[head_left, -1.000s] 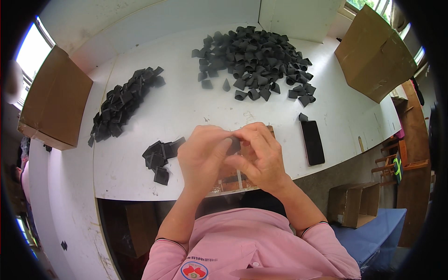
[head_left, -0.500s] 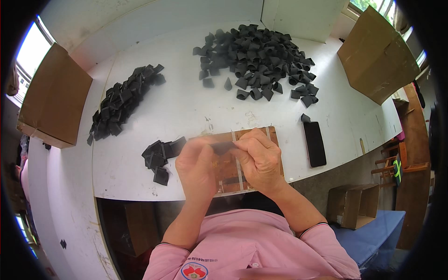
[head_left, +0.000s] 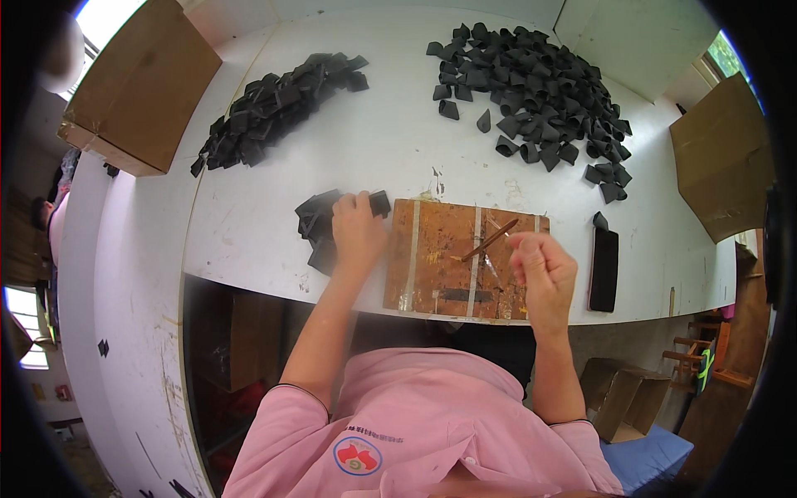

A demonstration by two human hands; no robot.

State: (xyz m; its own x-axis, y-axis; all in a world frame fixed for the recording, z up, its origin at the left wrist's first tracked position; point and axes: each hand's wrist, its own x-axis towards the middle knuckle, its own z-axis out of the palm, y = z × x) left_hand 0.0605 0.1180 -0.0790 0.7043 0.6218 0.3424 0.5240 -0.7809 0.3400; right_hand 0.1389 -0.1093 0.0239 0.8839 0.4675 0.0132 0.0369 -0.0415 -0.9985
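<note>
Left hand (head_left: 359, 234) stretched over black pieces (head_left: 315, 217), grip hidden, right hand (head_left: 545, 270) half-curled beside stick (head_left: 491, 239), pinch unclear.

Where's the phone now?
In the head view, the black phone lies on the white table, right of the right hand, with a small dark piece at its far end.

Daylight is streaming from the overexposed, white-glowing glass window (head_left: 108, 21) beyond the bench's far left corner, and the smooth white bench (head_left: 398, 149) is looking bright. Deep shadow is filling the dark open hollow (head_left: 203, 319) beneath the bench. Glossy clear tape strips (head_left: 408, 286) on the bench are catching glare. Fisheye distortion is bowing the bench's front edge; blackness is ringing everything.
</note>
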